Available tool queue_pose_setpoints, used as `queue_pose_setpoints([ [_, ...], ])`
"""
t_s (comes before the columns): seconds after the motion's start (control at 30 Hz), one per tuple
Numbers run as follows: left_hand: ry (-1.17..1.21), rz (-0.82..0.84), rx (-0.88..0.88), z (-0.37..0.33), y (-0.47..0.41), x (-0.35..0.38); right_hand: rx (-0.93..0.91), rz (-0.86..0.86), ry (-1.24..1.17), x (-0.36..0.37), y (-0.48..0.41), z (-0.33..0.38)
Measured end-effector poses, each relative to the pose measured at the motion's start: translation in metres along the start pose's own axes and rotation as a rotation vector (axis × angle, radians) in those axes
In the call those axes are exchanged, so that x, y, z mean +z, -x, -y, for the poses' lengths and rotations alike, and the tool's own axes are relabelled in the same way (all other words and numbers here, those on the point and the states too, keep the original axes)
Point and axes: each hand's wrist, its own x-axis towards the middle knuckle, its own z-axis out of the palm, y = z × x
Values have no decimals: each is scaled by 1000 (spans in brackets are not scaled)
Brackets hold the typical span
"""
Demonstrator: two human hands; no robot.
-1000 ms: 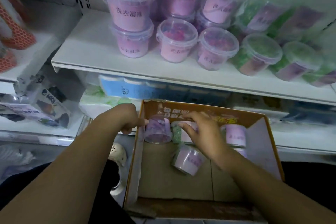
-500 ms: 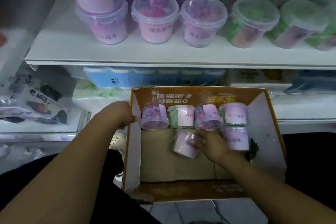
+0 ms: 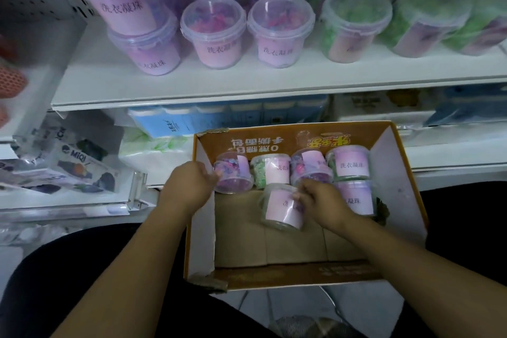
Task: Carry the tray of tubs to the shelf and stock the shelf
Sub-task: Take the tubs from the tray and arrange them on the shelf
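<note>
An orange cardboard tray (image 3: 395,200) sits in front of me below the white shelf (image 3: 192,82). Several clear tubs with pink labels lie on their sides along its far wall. My left hand (image 3: 189,184) grips the tray's left wall and touches the leftmost tub (image 3: 233,175). A loose tub (image 3: 282,207) lies on its side in the tray's middle, and my right hand (image 3: 321,200) closes its fingers on that tub's right side. The shelf above carries pink tubs (image 3: 212,33) on the left and green tubs (image 3: 354,22) on the right, some stacked.
Under the shelf a lower level holds blue tissue packs (image 3: 219,118) and a green-white pack (image 3: 153,148). Packaged goods (image 3: 68,164) lie on a lower shelf at the left. An orange mesh item (image 3: 11,82) sits far left. My dark-clad legs fill the foreground.
My right hand drew back from the far row of tubs and took hold of the loose tub in the middle. The view dipped and moved closer to the shelf. My left hand stayed on the tray's left wall.
</note>
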Motion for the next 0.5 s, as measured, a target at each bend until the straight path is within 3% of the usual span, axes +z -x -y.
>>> queue_pose_setpoints([
  [0.1,267,50,81,-28,39,0,-154,24,-56,-23,1,21],
  [0.23,773,354,-145,-40,78,7,-286,154,-82,-60,14,54],
  [0.33,1169,574,-184,-47,99,26,-343,189,-87,-80,26,69],
  [0.5,1258,512,-125,-70,102,30,-278,54,-272,-97,46,56],
])
